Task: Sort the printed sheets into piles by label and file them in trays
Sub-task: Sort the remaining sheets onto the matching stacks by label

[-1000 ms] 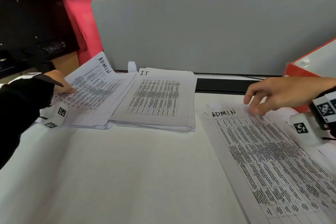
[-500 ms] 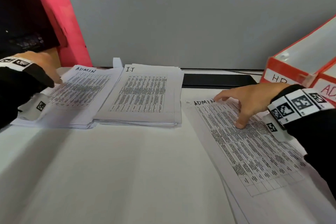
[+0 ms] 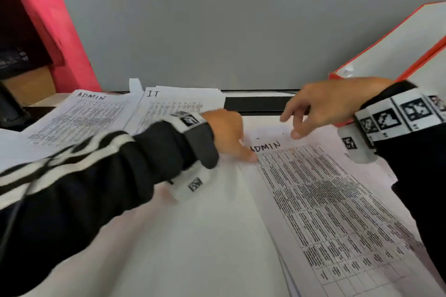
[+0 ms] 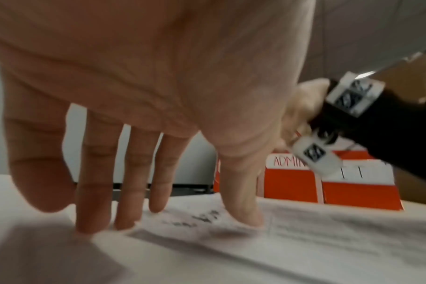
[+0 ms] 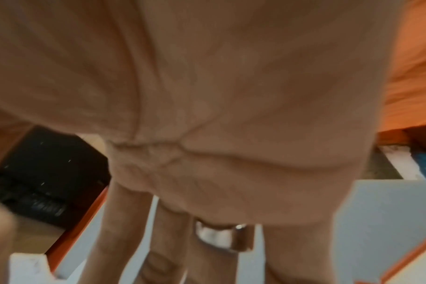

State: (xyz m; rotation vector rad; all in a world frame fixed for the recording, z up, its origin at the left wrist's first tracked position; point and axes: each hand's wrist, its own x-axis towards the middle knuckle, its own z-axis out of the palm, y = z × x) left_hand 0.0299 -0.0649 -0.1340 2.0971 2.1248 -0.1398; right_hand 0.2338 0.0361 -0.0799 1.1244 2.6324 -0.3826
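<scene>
- Two hands are working over the white printed table sheet headed ADMIN, topmost of the unsorted stack at desk right.
- Left hand fingers are spreading straight and slightly apart, tips pressing the sheet's top-left corner next to the handwritten label; thumb is touching paper too, nothing clamped yet.
- Right hand is hovering just above the sheet's far edge, fingers loose, apart, holding nothing; silver ring showing on one finger.
- Sorting is looking partly done: white printed pile marked ADMIN and white printed pile marked I.T are lying side by side at the back left, overlapping a little.
- No HR pile is showing here; cannot tell if one exists.
- Several sheets are sitting under the top one at right, so sorting is not finished, I judge.
- Filing seems not begun: red cardboard trays with white label strips are standing near at right, ADMIN and I.T labels readable, contents hidden.
- Grey desk divider panel is standing behind it all.
</scene>
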